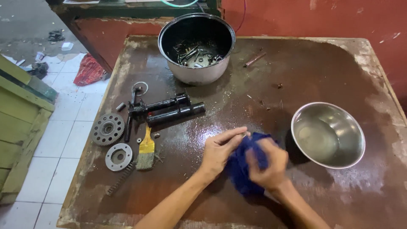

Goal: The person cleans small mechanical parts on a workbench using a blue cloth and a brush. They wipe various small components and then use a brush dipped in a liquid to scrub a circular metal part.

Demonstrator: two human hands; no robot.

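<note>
Head view: worn brown table (296, 76) against a red wall. Just left of the steel bowl (328, 135), a crumpled dark-blue cloth (243, 165) sits between both hands. Right hand (268, 165) grips it from the bowl side; left hand (219, 150) pinches a small part, barely visible, against its far edge. Farther left of the bowl lie a brush (146, 150) and gears (108, 129).

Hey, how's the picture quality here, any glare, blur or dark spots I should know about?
Head view: wet glare on the table beside the left hand; right hand and blue cloth motion-blurred; steel bowl reflects light and casts a shadow leftward; pot interior dark, parts inside hard to distinguish.
</note>
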